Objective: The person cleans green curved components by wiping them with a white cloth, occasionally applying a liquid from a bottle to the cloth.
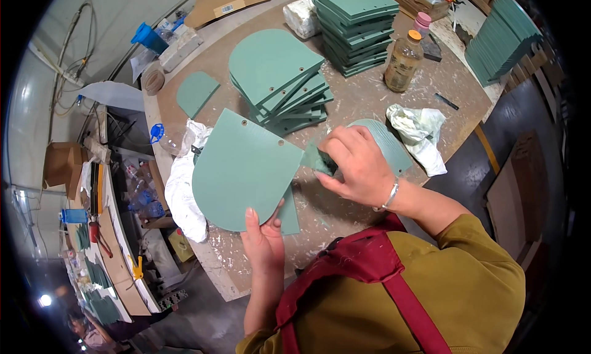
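My left hand (265, 237) grips a flat green panel (240, 169) by its lower edge, thumb on the face and fingers beneath. The panel has one rounded end and two small holes along its straight edge. My right hand (351, 163) is closed on a folded green scrap that looks like sandpaper (315, 160), at the panel's right corner. Part of the scrap is hidden by the fingers. Under the right hand a similar green panel (385, 146) lies on the table. Just beyond the held panel stands an uneven stack of green panels (271, 65).
The worktable (443, 132) also bears a taller panel stack (356, 28), a bottle with an orange cap (403, 62), a white rag (418, 132), a white cloth (184, 197) and a small green piece (197, 92). More panels (502, 40) stand at the far right.
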